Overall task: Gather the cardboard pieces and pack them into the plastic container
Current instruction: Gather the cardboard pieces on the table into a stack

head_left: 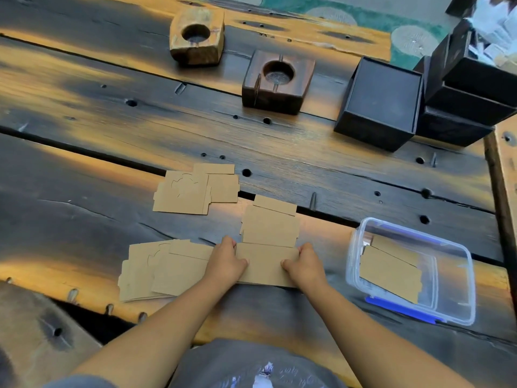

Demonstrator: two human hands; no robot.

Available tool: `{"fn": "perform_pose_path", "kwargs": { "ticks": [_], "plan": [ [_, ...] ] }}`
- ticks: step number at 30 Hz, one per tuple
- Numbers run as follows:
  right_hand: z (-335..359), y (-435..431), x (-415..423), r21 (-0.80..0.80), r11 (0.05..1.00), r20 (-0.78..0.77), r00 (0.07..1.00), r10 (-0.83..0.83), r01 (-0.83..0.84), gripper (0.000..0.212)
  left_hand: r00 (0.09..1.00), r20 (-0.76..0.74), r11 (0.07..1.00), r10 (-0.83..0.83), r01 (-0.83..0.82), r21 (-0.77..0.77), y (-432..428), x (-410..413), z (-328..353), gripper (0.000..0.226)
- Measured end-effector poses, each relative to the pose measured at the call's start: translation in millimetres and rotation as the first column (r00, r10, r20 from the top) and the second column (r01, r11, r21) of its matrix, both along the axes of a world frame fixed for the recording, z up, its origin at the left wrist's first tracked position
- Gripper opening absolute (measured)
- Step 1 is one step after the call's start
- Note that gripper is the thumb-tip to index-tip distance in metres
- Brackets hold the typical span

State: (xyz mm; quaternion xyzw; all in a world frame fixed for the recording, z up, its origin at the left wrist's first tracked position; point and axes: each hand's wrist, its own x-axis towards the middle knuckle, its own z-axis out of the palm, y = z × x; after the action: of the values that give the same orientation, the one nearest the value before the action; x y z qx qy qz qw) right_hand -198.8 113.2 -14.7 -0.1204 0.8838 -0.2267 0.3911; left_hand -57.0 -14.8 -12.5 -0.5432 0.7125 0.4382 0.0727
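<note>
Flat brown cardboard pieces lie in groups on the dark wooden table [84,219]. My left hand [225,261] and my right hand [305,266] grip the two ends of one cardboard piece [264,264] at the table's near edge. Another cardboard piece [270,222] lies just beyond it. A stack of cardboard pieces [159,271] sits left of my left hand, and a further group of cardboard [193,189] lies farther back. The clear plastic container [458,303] stands to the right, with cardboard pieces [390,271] inside it.
Two wooden blocks with round holes [197,35] [277,82] stand at the back. Black boxes [380,102] are stacked at the back right. A blue lid [402,309] lies under the container's near side. The table has gaps between its planks.
</note>
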Motion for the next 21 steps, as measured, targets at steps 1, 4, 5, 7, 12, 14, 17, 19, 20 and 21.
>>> {"fn": "perform_pose_path", "kwargs": {
  "ticks": [1, 4, 5, 7, 12, 14, 17, 19, 20, 21],
  "plan": [
    [-0.5, -5.1, -5.8, -0.012, 1.0, -0.006, 1.0, -0.016, 0.016, 0.037, 1.0, -0.005, 1.0, -0.006, 0.006, -0.011, -6.4, -6.8, 0.6, 0.034],
    [-1.4, -18.4, -22.7, -0.042, 0.998, -0.035, 0.999, -0.042, 0.04, 0.04, 0.999, -0.017, 0.998, -0.038, 0.037, -0.049, -22.1, -26.4, 0.6, 0.037],
    [-1.6, -22.9, -28.4, -0.05, 0.997, -0.043, 0.998, -0.053, 0.05, 0.041, 0.999, -0.022, 0.997, -0.047, 0.046, -0.056, -26.8, -32.9, -0.2, 0.038],
    [-2.9, -30.4, -38.4, -0.063, 0.996, -0.056, 0.996, -0.069, 0.065, 0.042, 0.998, -0.035, 0.997, -0.054, 0.052, -0.059, -35.1, -43.7, -3.2, 0.04],
    [-10.0, -44.0, -55.7, -0.058, 0.997, -0.09, 0.994, -0.057, 0.052, 0.046, 0.998, -0.045, 0.999, -0.044, 0.043, -0.027, -53.7, -62.8, -13.5, 0.038],
    [-13.6, -49.3, -58.7, -0.042, 0.998, -0.089, 0.995, -0.04, 0.036, 0.05, 0.998, -0.056, 0.999, -0.041, 0.039, -0.031, -59.0, -69.4, -16.2, 0.035],
    [-18.5, -55.9, -61.4, -0.028, 0.999, -0.087, 0.996, -0.036, 0.034, 0.051, 0.998, -0.041, 0.996, -0.05, 0.046, -0.077, -64.9, -76.9, -22.0, 0.034],
    [-20.5, -56.4, -60.1, -0.026, 0.999, -0.083, 0.996, -0.022, 0.02, 0.053, 0.999, -0.027, 0.996, -0.044, 0.042, -0.074, -65.6, -77.2, -26.9, 0.034],
    [-21.8, -55.9, -59.4, -0.025, 1.0, -0.084, 0.996, -0.011, 0.009, 0.054, 0.999, -0.018, 0.997, -0.041, 0.04, -0.067, -65.5, -76.7, -30.2, 0.035],
    [-22.4, -55.5, -59.3, -0.024, 1.0, -0.091, 0.996, 0.001, -0.003, 0.054, 0.999, -0.01, 0.997, -0.04, 0.04, -0.063, -65.3, -76.3, -32.9, 0.035]
  ]
}}
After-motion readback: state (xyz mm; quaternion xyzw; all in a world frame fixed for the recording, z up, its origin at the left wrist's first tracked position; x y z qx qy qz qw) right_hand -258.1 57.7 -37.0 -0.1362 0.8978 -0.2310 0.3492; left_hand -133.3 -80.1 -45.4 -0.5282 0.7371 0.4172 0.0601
